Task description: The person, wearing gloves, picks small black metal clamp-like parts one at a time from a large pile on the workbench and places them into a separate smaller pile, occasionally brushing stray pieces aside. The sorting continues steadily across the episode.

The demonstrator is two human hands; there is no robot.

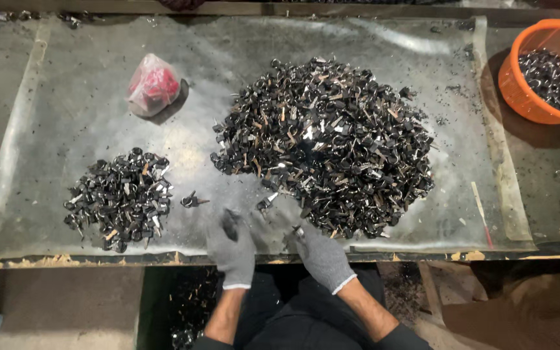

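Sorting: both gloved hands work at the near edge of the big pile (324, 144) of small black pieces with metal parts, which lies on a clear sheet (66, 104) over the table.
Doing it well: I judge it pays to lift one piece at a time from the pile's loose near fringe — not dig into the heap — and keep the small pile (119, 198) well apart from the big one.
Left hand (231, 249): palm down, wrist straight, fingers curled around one dark piece (230, 222) at their tips.
Right hand (321, 255): angled toward the big pile, fingertips touching its near edge; the blur hides whether they pinch anything — I cannot tell.
Stray piece (191, 201): lies alone between the two piles.
Bag (153, 85): clear, with red contents, far left on the sheet.
Basket (520, 91): orange, at the far right, partly filled with similar pieces.
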